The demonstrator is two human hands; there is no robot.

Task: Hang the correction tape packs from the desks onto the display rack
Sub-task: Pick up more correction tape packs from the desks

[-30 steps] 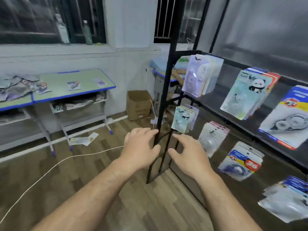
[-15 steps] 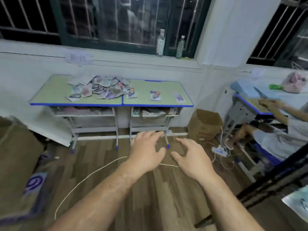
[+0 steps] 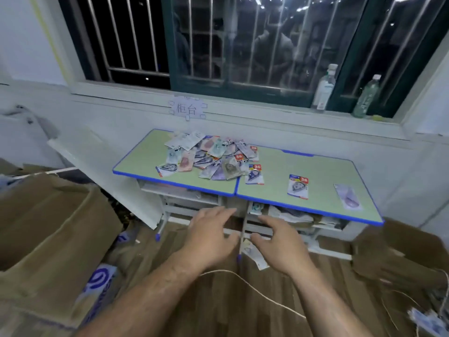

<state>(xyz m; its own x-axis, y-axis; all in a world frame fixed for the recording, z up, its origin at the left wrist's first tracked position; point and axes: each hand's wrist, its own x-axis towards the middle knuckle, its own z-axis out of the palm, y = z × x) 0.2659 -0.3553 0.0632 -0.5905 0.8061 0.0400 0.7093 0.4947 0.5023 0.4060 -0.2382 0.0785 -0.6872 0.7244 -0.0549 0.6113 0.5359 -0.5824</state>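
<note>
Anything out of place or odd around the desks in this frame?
Yes. What looks like a pack lies on the floor beside a desk leg, below the desks rather than on top. Most other packs sit in a loose overlapping heap, and a white panel leans askew against the left desk.

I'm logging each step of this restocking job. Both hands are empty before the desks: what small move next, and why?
Probably reach the right hand forward to the nearest lone pack on the right desk: both hands hold nothing, and that pack lies apart from the pile, so it looks easiest to grip.
</note>
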